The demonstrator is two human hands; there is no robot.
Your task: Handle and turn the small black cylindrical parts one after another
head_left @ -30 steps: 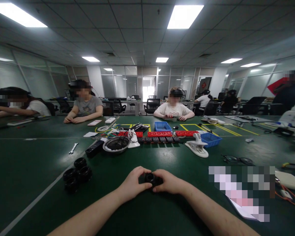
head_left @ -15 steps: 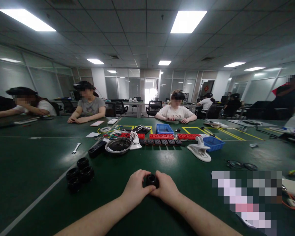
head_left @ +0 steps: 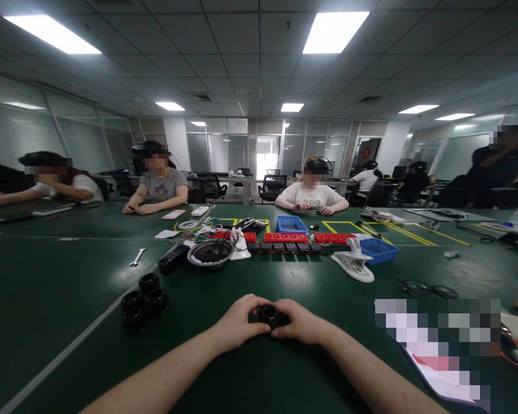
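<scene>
Between my two hands, low over the green table, is a black round part with a hole in its top; its exact kind I cannot tell. My left hand curls around its left side, thumb along the near edge. From the right, my right hand closes on the same part with fingers at the far side and thumb near the front. The fingers hide much of its sides. Several similar black round parts sit clustered to the left of my hands.
Across the middle stand a metal bowl, red socket strips, a white clip base and a blue bin. A wrench lies left; glasses lie right. People sit at the far side.
My right hand has shifted slightly to the right and its thumb has drawn apart from the left one. The black part stays between both hands. The view has turned slightly.
</scene>
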